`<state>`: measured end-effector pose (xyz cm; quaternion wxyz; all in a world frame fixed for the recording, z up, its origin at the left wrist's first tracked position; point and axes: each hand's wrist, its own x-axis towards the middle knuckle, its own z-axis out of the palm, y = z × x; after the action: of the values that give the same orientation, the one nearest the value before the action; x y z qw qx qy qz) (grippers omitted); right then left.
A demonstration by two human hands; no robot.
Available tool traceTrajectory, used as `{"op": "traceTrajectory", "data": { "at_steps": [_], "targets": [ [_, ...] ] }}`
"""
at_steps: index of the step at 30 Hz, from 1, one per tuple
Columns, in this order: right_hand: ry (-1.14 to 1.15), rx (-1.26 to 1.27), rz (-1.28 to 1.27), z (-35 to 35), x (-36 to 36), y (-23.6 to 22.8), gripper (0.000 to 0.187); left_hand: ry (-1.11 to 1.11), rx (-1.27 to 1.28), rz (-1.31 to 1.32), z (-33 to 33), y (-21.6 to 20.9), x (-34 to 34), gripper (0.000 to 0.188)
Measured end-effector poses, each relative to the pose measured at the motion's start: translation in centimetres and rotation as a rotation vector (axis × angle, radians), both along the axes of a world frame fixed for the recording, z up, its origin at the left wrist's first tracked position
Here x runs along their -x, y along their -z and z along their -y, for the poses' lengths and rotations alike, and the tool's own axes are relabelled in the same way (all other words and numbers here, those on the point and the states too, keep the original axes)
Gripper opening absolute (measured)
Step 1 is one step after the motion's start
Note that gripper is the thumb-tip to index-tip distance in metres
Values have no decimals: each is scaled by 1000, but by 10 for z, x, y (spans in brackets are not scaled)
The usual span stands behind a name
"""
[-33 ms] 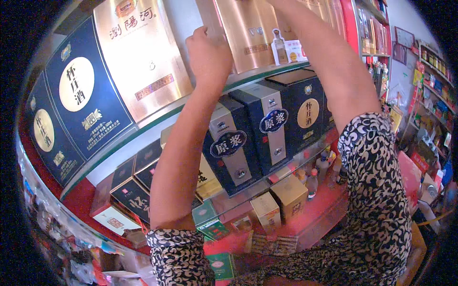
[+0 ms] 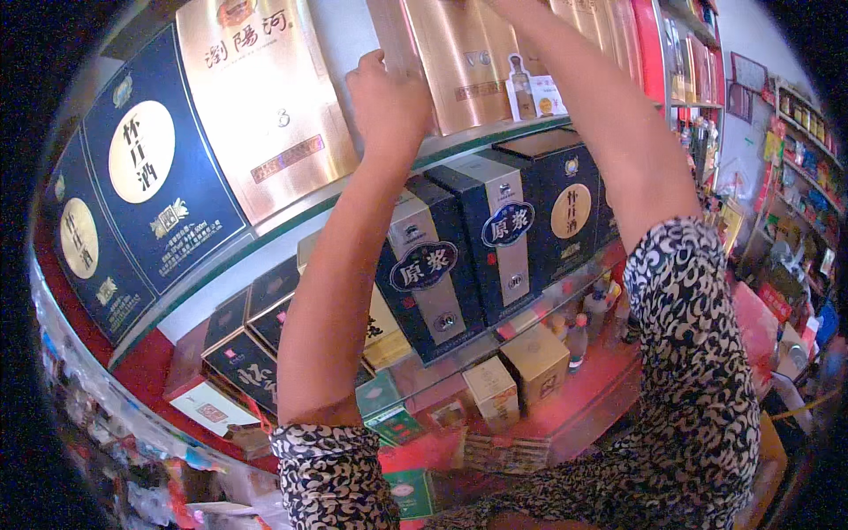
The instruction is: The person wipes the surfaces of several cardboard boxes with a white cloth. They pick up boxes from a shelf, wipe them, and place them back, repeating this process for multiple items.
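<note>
Between gold box [image 2: 269, 110] edges, left hand [image 2: 389, 99]

Tall boxes [image 2: 269, 124] on upper shelf [image 2: 481, 140], left hand [image 2: 389, 102] at gap between two; card [image 2: 535, 99] before right one. Other boxes [image 2: 442, 300] below; bottle [image 2: 578, 343] right of small box [image 2: 536, 364].

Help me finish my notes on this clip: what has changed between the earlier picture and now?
Nothing visibly changed beyond a slight shift of the view; no grasp or release shows. The left hand stays raised near the gold box, the right forearm still reaches up, and the dark blue boxes keep their places.
</note>
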<state>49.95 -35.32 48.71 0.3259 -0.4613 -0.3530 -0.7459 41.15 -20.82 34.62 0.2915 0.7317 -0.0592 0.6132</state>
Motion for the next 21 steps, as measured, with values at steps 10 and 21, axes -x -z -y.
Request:
{"op": "traceTrajectory", "data": {
  "at_steps": [10,21],
  "targets": [
    [202,870,-232,1,34,164,40,122,169,152,-20,4,-7,45],
    [116,62,-160,-2,10,-37,24,187,185,38,-4,5,-3,46]
  ]
}}
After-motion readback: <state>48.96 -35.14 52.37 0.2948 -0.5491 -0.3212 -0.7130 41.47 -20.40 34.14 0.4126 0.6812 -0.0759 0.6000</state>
